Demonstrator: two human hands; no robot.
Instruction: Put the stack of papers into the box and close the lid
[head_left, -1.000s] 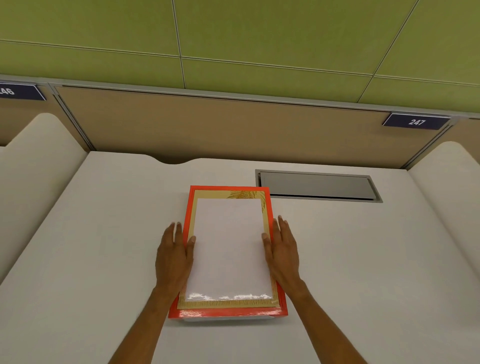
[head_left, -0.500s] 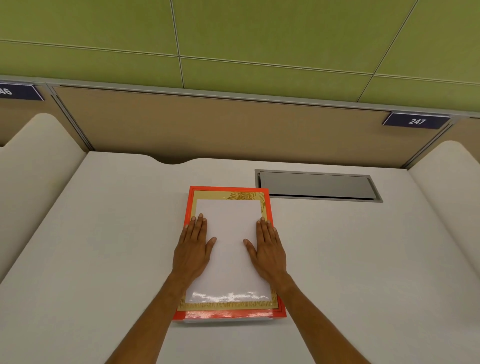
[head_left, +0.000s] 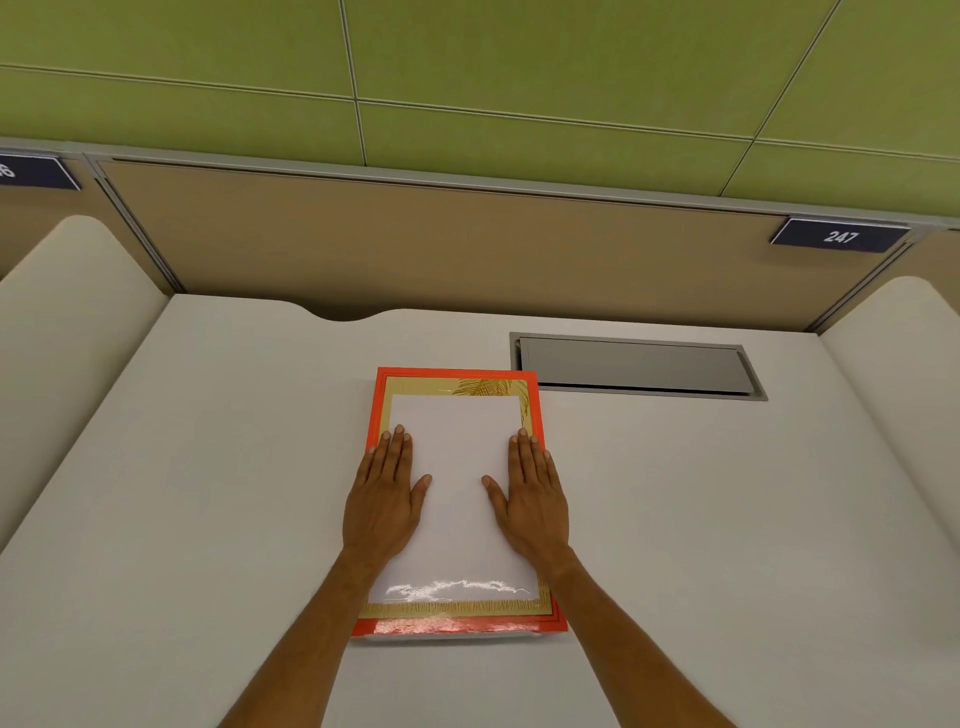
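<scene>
The box (head_left: 457, 501) lies flat on the desk (head_left: 208, 519), long side running away from the viewer. Its far right corner sits just beside the near left corner of the grey hatch (head_left: 636, 365) let into the desk; the rest of the box is nearer the viewer than the hatch. The lid (head_left: 460, 387) is on the box: orange rim, a gold band inside it, a large white panel in the middle. A glossy reflection runs across the near end of that panel. No papers are visible; whether they are inside cannot be told.

Left hand (head_left: 387, 491): palm down, flat on the lid's left side, fingers straight and held together, thumb spread toward the middle. It grips nothing. Its outer edge overlaps the lid's left rim.

Right hand (head_left: 532, 491): palm down, flat on the lid's right side, fingers straight and together, thumb spread toward the middle. It grips nothing. Its fingertips reach the gold band near the right rim.

The two hands lie level with each other, apart, bare white panel between the thumbs. Both forearms cross the near end of the box.

Beyond the hatch stands a tan partition (head_left: 467, 249) carrying a dark plate (head_left: 839, 236) marked 247, to the hatch's far right.
</scene>
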